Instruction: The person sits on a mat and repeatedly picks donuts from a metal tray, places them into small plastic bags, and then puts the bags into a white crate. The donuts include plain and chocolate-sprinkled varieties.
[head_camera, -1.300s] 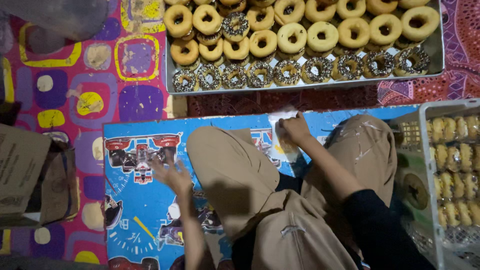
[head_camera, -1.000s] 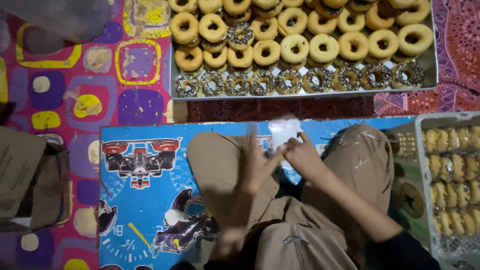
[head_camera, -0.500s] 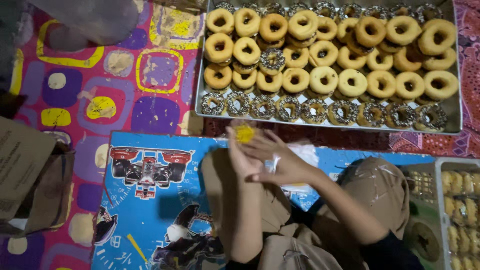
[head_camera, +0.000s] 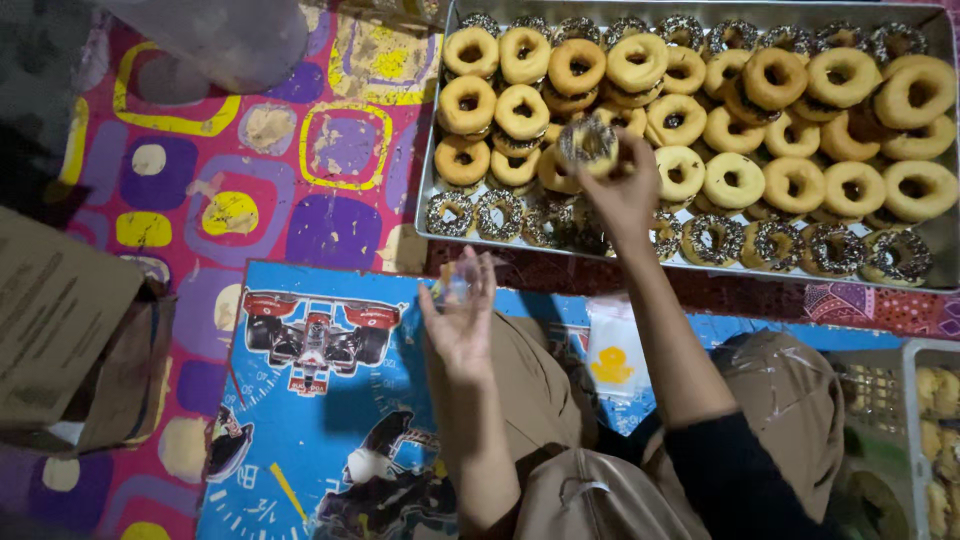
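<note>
At the bottom of the frame the person is sitting on the floor with knees in tan trousers (head_camera: 560, 440) spreading across a blue mat printed with a racing car (head_camera: 320, 400). A small clear plastic bag with a yellow mark (head_camera: 613, 358) is lying between the knees in the lower centre; half a second ago both hands were working it together just above the lap, and now it is resting untouched.

The left hand (head_camera: 460, 320) is hovering in the centre of the frame, palm up, fingers loosely curled around something small and clear; what it is cannot be told, and the grip looks light rather than closed tight.

The right hand (head_camera: 625, 190), which was pressed against the left a moment ago, is now stretching upward over the near edge of the metal tray (head_camera: 432, 200) in the upper half of the frame. Its fingers are pinching a sprinkle-coated doughnut (head_camera: 588, 145) and lifting it clear of the rows, so the doughnut is leaving the tray and coming toward the lap.

Beyond it, plain glazed doughnuts (head_camera: 790, 130) are filling the tray, with dark sprinkled ones (head_camera: 780, 240) lining the near row. At the left edge a cardboard box (head_camera: 70, 340) is sitting on the patterned purple mat (head_camera: 250, 170).
</note>
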